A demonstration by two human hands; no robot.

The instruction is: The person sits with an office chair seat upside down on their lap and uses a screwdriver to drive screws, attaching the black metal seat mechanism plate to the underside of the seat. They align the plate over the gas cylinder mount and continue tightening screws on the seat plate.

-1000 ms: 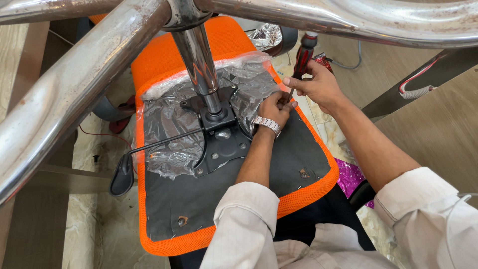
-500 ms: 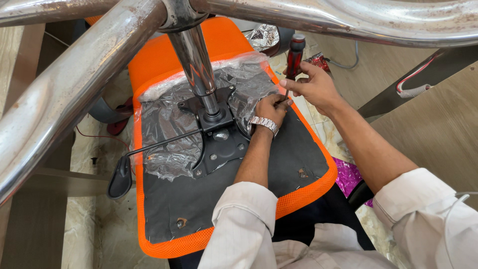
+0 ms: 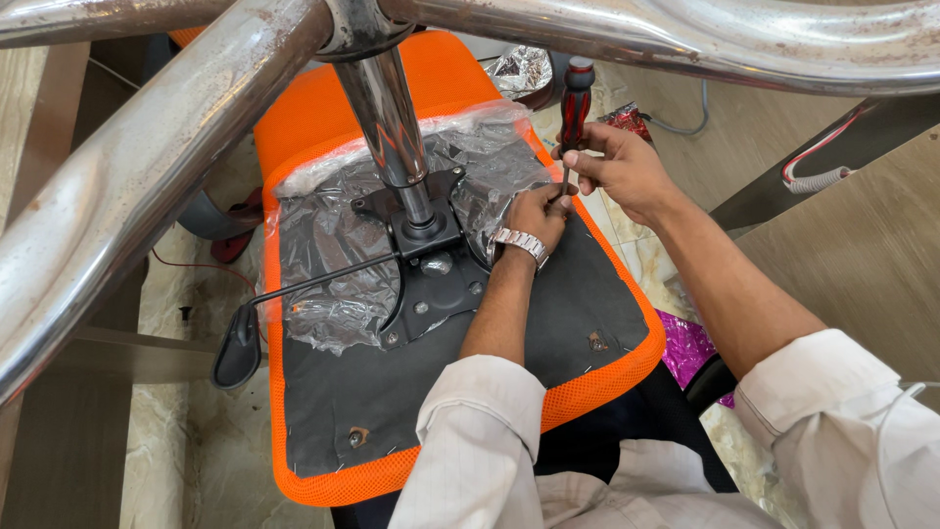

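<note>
Orange-edged chair seat (image 3: 597, 377) lies upturned mid-frame. Right hand (image 3: 619, 168) wraps the red-black screwdriver (image 3: 574, 110); left hand (image 3: 537, 211) pinches its tip at upper centre. A slip could jab those fingers.

Your left hand (image 3: 537, 211) curls knuckles-up, fingertips meeting your right hand (image 3: 617, 167), which is closed in a fist
</note>
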